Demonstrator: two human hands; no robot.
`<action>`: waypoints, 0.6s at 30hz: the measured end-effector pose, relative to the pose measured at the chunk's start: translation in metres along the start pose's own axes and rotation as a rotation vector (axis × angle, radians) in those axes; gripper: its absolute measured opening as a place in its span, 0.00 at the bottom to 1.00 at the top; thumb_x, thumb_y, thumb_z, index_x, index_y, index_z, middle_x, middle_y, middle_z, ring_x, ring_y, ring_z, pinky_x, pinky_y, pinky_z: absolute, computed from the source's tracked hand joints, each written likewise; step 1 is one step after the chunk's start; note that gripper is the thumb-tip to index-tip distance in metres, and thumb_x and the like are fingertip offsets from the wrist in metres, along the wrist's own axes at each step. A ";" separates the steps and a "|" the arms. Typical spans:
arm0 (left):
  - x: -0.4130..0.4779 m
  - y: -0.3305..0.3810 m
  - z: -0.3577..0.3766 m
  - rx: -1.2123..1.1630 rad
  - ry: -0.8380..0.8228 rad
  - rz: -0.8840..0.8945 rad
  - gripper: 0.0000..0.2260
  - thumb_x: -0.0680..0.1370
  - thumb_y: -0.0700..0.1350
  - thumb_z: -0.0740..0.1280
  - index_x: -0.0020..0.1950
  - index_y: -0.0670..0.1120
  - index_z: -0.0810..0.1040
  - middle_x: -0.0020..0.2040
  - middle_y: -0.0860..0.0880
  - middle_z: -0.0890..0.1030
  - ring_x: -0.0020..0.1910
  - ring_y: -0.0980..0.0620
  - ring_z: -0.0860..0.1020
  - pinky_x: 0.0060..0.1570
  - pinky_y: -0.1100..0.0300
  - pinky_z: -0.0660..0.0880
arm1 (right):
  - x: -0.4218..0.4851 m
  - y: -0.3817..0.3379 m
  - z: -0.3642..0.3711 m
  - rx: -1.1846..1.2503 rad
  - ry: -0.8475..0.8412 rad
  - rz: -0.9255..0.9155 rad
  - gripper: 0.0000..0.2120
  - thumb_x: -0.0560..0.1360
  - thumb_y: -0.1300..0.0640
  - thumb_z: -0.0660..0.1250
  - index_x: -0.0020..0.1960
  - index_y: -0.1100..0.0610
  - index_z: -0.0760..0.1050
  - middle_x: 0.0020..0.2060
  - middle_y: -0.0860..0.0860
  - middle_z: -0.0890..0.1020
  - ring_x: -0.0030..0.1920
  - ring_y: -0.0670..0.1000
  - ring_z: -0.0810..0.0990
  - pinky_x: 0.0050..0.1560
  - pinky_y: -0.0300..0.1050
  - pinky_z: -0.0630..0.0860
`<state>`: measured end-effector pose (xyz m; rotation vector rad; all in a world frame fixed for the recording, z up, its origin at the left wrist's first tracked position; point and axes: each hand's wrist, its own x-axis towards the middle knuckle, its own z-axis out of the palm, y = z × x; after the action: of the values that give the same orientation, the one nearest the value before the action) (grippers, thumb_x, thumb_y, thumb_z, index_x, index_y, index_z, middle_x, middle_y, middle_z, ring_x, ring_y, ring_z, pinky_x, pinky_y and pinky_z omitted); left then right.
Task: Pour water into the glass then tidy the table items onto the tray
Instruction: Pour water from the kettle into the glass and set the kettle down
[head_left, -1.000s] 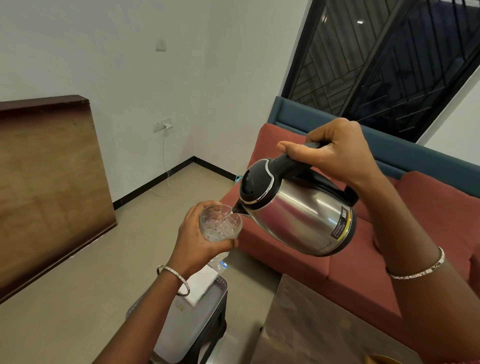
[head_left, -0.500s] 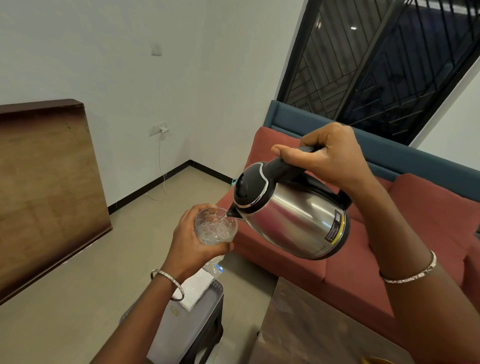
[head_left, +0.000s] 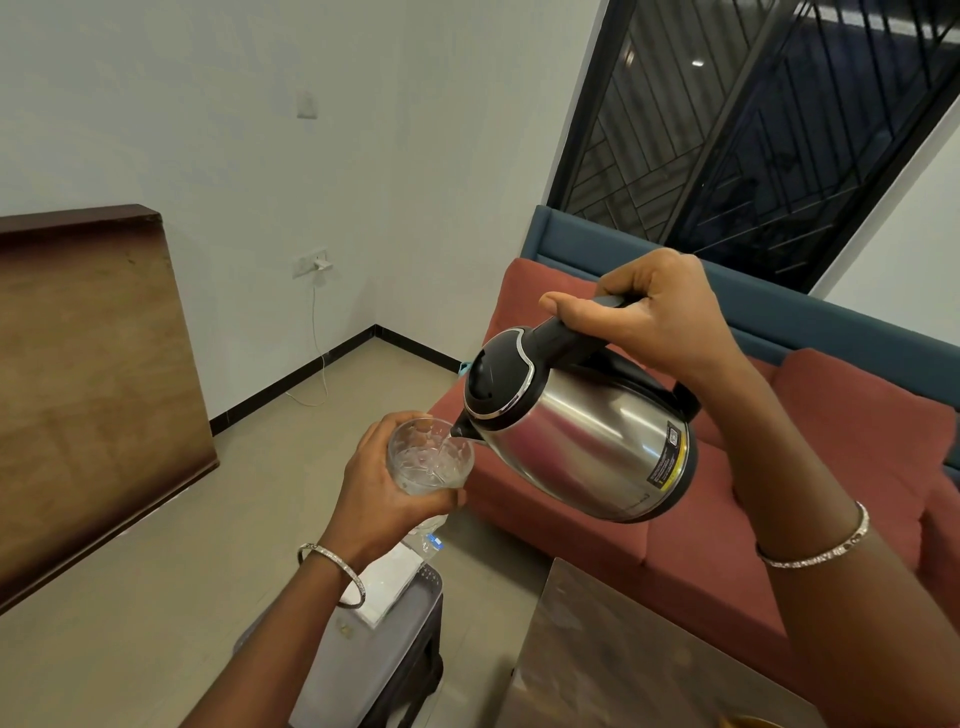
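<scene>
My right hand (head_left: 660, 317) grips the black handle of a steel electric kettle (head_left: 582, 441), which is tilted with its spout over a clear cut glass (head_left: 430, 457). A thin stream of water runs from the spout into the glass. My left hand (head_left: 379, 493) holds the glass from the left side, in the air above a small grey tray-like stand (head_left: 358, 654). Water shows in the lower part of the glass.
A white folded napkin (head_left: 389, 582) and a small plastic bottle (head_left: 428, 538) sit on the grey stand below my left hand. A marbled table top (head_left: 623, 649) lies at the lower right. A red and blue sofa (head_left: 857, 441) runs behind. A wooden board (head_left: 88, 374) leans at left.
The kettle and glass sit slightly lower and further left in view as my head shifted. Pouring continues, and both hands keep their grips.
</scene>
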<state>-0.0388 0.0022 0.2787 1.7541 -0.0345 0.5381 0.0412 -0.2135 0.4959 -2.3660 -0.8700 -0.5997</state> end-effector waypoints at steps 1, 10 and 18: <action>0.000 0.000 0.000 -0.002 0.002 0.000 0.34 0.55 0.51 0.81 0.59 0.58 0.74 0.56 0.55 0.79 0.54 0.56 0.79 0.48 0.68 0.77 | 0.000 0.000 0.000 0.001 0.001 0.005 0.28 0.67 0.32 0.71 0.26 0.55 0.77 0.20 0.53 0.72 0.24 0.52 0.68 0.26 0.49 0.67; 0.000 0.000 0.002 0.006 -0.013 0.004 0.34 0.56 0.52 0.81 0.60 0.58 0.74 0.56 0.56 0.79 0.55 0.57 0.79 0.47 0.71 0.76 | -0.002 -0.001 -0.002 -0.001 0.012 0.014 0.28 0.67 0.32 0.71 0.25 0.55 0.75 0.20 0.52 0.71 0.24 0.50 0.67 0.27 0.47 0.66; 0.000 -0.001 0.001 0.005 -0.006 0.002 0.34 0.56 0.53 0.81 0.60 0.58 0.74 0.56 0.56 0.79 0.54 0.57 0.79 0.47 0.71 0.76 | -0.001 -0.002 -0.001 0.012 0.013 0.008 0.25 0.67 0.33 0.72 0.24 0.50 0.74 0.19 0.48 0.70 0.23 0.48 0.67 0.26 0.47 0.66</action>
<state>-0.0383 0.0011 0.2773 1.7607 -0.0390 0.5353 0.0384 -0.2133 0.4970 -2.3516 -0.8559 -0.6047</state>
